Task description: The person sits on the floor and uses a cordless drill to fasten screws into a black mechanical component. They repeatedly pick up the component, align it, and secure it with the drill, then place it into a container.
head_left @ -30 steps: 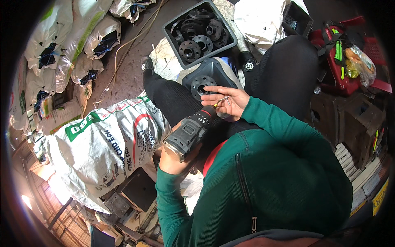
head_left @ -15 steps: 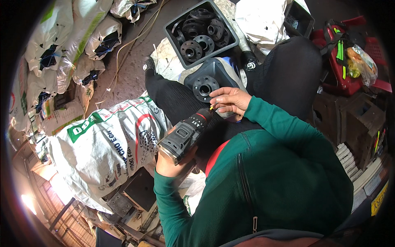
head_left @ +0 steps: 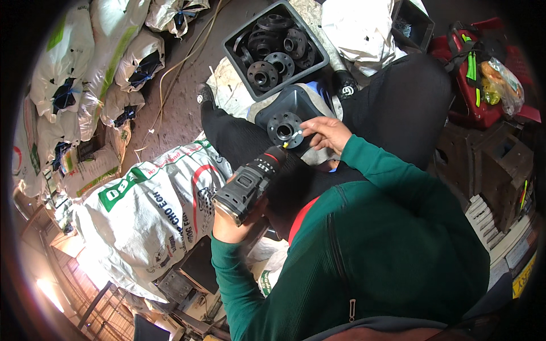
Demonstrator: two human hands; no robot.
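My left hand point(head_left: 230, 226) is closed around the grip of a dark grey cordless drill point(head_left: 245, 187). The drill points up and to the right, and a small yellow tip point(head_left: 285, 145) shows at its front, by the lower edge of a round black flange point(head_left: 274, 129). That flange has a ring of holes around a raised centre bore and rests against a dark, square-rimmed part point(head_left: 296, 101) between my legs. At the flange's right edge, my right hand point(head_left: 327, 133) has its fingertips pinched together. A small pale thing shows at them, too small to name.
Beyond the flange, a grey bin point(head_left: 228, 48) holds several more black flanges point(head_left: 279, 66). White printed sacks point(head_left: 148, 219) lie at my left, with more sacks point(head_left: 62, 79) further off. A red plastic chair point(head_left: 478, 111) with bags stands at the right, near a dark box point(head_left: 412, 25).
My right hand has moved slightly up and right from the drill's tip to the flange's edge. The drill has shifted a little left and up.
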